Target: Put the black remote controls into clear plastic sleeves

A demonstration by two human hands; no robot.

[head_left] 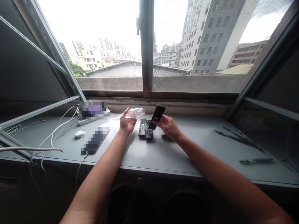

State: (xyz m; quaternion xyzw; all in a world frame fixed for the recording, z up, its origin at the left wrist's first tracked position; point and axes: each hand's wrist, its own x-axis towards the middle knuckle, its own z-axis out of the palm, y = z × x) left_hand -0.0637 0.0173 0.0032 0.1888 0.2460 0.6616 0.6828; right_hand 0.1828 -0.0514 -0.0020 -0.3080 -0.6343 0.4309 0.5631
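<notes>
My left hand is turned palm up, its fingers and thumb closed on a clear plastic bag. The bag sticks out to the right of the fingertips. In my right hand is a slim black remote control, tilted and raised over the table, gripped at its side. Below and between the hands lie two black remote controls with many buttons, a left one and a right one, side by side. Part of the right one is covered by the held remote. A pale item shows partly beneath my right hand.
The grey table runs along a window. At left are a phone on a cable, a white earbud case, a power strip and loose white cables. Dark straps and a pen-like item lie right. Metal frame posts flank both sides.
</notes>
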